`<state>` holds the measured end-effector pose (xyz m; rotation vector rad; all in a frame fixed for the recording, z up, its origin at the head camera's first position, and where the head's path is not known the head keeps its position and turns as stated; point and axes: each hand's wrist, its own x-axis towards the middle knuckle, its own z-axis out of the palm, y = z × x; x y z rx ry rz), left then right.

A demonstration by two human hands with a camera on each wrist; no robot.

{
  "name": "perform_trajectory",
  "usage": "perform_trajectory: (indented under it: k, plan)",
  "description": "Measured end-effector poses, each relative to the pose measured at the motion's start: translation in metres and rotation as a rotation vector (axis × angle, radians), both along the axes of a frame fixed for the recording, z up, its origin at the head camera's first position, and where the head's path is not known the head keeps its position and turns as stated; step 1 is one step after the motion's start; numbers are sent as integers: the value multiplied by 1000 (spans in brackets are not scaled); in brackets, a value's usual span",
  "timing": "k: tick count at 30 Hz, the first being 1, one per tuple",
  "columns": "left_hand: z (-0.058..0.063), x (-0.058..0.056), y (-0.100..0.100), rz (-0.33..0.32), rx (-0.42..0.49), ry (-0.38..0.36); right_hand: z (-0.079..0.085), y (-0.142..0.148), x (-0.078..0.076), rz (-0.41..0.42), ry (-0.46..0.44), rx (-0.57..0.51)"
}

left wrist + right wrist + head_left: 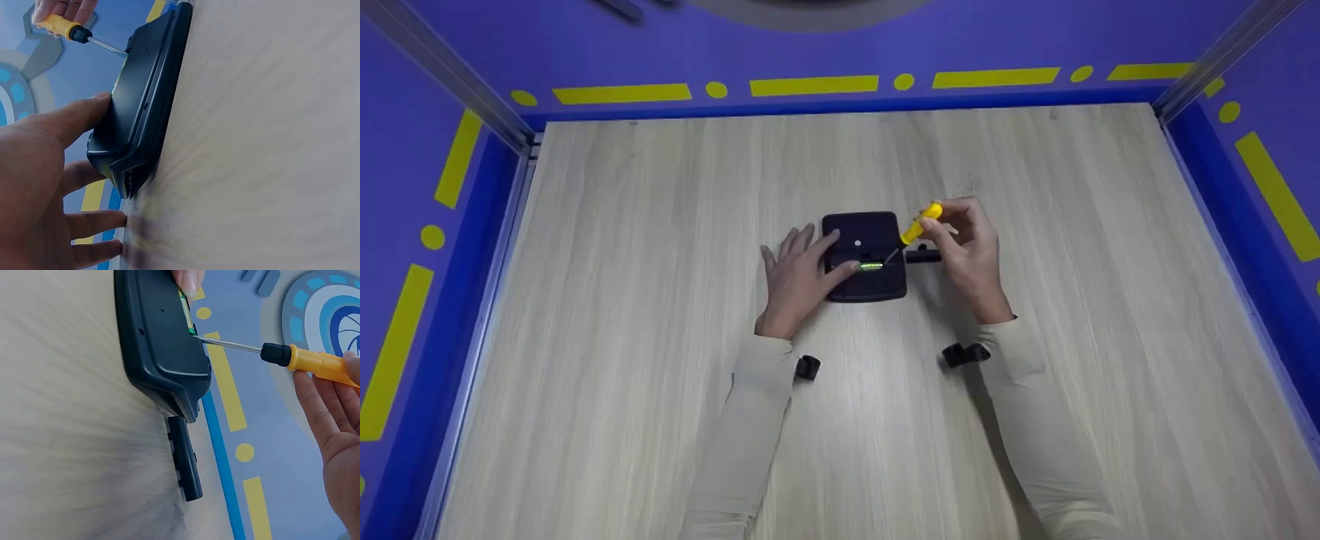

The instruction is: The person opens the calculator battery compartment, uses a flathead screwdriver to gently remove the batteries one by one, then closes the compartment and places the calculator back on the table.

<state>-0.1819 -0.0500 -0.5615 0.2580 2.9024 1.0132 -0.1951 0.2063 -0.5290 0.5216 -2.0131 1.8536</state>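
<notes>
A flat black device (877, 226) lies on the table with its battery slot facing up. In the slot is a green battery (872, 266). My left hand (797, 283) rests at the device's left side, fingers spread, with the thumb at the battery's left end. Two of its fingertips reach the table in the left wrist view. Above the device's right side, my right hand (975, 259) pinches a screwdriver (318, 364) by its yellow handle. The metal tip slants down to the battery's right end.
A narrow black battery cover (184, 458) lies on the table (660, 262) just right of the device. Black wrist mounts (966, 355) stick out from the sleeves. Blue walls (810, 56) with yellow marks enclose the table's back and sides.
</notes>
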Motion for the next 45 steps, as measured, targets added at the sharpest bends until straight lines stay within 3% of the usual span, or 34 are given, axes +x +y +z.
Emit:
perform_trajectory:
  k: [10, 18, 35, 45]
  plan:
    - [0, 1, -1, 2, 7, -4, -3, 5, -1, 25, -40, -34]
    - [1, 0, -1, -4, 4, -11, -10, 15, -6, 43, -81, -168]
    - [-1, 0, 0, -1, 7, -20, -22, 28, -11, 65, -222, -342]
    - [0, 0, -1, 3, 16, -16, -24, 28, -12, 38, -264, -349]
